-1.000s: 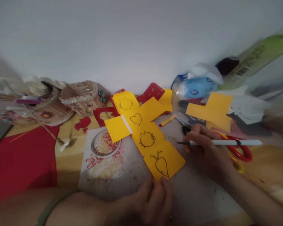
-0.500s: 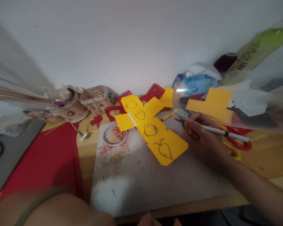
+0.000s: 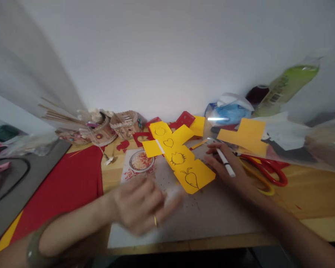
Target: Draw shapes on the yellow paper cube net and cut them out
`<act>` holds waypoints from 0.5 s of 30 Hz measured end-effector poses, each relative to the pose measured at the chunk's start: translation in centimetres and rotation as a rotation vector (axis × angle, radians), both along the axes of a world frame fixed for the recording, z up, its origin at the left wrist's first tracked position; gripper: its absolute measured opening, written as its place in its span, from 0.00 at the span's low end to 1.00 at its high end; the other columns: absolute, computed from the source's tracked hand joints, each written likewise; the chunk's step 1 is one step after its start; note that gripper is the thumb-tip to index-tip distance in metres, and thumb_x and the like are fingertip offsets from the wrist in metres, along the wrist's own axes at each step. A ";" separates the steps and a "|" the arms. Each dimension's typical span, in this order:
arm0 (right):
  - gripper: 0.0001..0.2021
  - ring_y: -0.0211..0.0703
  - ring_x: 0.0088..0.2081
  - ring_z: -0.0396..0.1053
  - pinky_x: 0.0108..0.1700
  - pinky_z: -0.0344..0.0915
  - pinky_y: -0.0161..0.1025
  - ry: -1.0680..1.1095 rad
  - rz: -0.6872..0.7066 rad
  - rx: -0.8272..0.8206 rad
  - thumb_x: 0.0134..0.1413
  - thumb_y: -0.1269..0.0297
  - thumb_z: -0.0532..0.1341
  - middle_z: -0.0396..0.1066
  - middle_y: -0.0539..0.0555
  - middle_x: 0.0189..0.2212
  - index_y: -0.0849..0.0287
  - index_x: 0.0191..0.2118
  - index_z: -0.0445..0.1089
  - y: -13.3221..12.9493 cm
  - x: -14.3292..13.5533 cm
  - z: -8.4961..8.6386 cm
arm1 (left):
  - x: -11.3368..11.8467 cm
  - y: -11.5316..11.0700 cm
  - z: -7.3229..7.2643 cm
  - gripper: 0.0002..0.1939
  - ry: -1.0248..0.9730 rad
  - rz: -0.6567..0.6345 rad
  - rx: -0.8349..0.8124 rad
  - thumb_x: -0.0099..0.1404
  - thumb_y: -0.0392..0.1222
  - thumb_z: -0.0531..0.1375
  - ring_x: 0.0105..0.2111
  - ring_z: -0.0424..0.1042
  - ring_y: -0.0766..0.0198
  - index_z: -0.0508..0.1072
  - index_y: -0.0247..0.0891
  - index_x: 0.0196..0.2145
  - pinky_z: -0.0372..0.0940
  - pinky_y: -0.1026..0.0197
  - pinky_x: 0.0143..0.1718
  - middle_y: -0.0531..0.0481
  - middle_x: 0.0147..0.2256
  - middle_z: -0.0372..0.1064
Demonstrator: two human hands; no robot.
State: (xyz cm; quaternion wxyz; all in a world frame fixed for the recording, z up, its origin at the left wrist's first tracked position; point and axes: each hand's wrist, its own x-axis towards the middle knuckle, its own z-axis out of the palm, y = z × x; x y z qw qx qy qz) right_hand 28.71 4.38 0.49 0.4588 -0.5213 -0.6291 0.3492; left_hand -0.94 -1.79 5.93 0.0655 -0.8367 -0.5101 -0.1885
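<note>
My left hand [image 3: 145,204], smeared by motion, hangs over the front of the white board [image 3: 162,234], below a round dish [image 3: 142,161] of red and yellow bits. A gold ring shows on one finger; whether its fingers hold anything is unclear. A yellow cross-shaped paper [image 3: 181,158] lies on the board, with two crown-like shapes, a heart and a turnip-like shape drawn on it in dark lines. My right hand [image 3: 226,162] is at the paper's right edge, fingers closed around a white pen [image 3: 226,163].
Red-handled scissors [image 3: 279,178] lie right of my right hand, near yellow handles [image 3: 264,186]. Behind are a plastic bag with orange paper [image 3: 249,134] and a green packet [image 3: 290,87]. Small decorated baskets [image 3: 125,124] stand back left; red sheets [image 3: 69,190] lie at left.
My left hand has come up from the bottom edge to over the board. My right hand has shifted slightly left, and the pen now slants more steeply. The camera view has shifted.
</note>
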 end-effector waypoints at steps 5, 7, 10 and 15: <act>0.15 0.44 0.30 0.69 0.31 0.66 0.42 -0.118 0.126 0.019 0.46 0.64 0.60 0.68 0.53 0.35 0.54 0.43 0.65 0.1 0.0 -0.5 | -0.5 6.8 0.0 0.14 -0.014 0.158 -0.030 0.67 0.42 0.56 0.45 0.71 0.54 0.72 0.42 0.49 0.68 0.56 0.43 0.46 0.43 0.71; 0.15 0.44 0.29 0.68 0.30 0.65 0.42 -0.155 0.135 0.024 0.45 0.65 0.59 0.68 0.53 0.34 0.54 0.42 0.65 0.1 0.0 -0.4 | -1.1 7.8 -0.3 0.12 -0.018 0.200 -0.044 0.68 0.39 0.56 0.46 0.71 0.53 0.73 0.38 0.48 0.67 0.52 0.46 0.43 0.45 0.70; 0.15 0.44 0.28 0.68 0.28 0.64 0.41 -0.207 0.157 0.011 0.44 0.67 0.58 0.68 0.52 0.32 0.54 0.42 0.64 0.0 -0.1 -0.1 | -1.4 8.7 -0.8 0.12 -0.052 0.234 -0.102 0.70 0.42 0.58 0.45 0.70 0.55 0.71 0.35 0.48 0.67 0.49 0.47 0.43 0.48 0.68; 0.16 0.45 0.29 0.69 0.31 0.65 0.43 -0.262 0.184 -0.003 0.43 0.68 0.58 0.68 0.51 0.30 0.54 0.42 0.64 -0.1 0.0 0.3 | -0.9 10.4 -1.4 0.16 -0.184 0.250 -0.199 0.70 0.45 0.59 0.47 0.70 0.55 0.68 0.36 0.51 0.67 0.47 0.48 0.43 0.49 0.66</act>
